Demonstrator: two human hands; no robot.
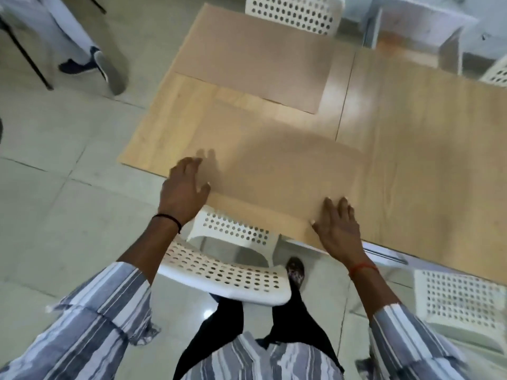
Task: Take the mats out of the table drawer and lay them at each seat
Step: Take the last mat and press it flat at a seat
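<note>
A tan mat point(279, 174) lies flat on the light wooden table point(428, 149) at the near seat. My left hand point(183, 190) rests at the mat's left edge with fingers spread. My right hand point(338, 226) presses flat on the mat's near right corner, fingers apart. A second tan mat point(258, 58) lies at the far seat across the table. No drawer is visible.
A white perforated chair point(227, 272) stands between me and the table. More white chairs stand at the far side point(296, 12), at the near right point(461, 303) and at the far right point(496, 75). Another person's legs and shoe point(79, 64) are on the tiled floor at upper left.
</note>
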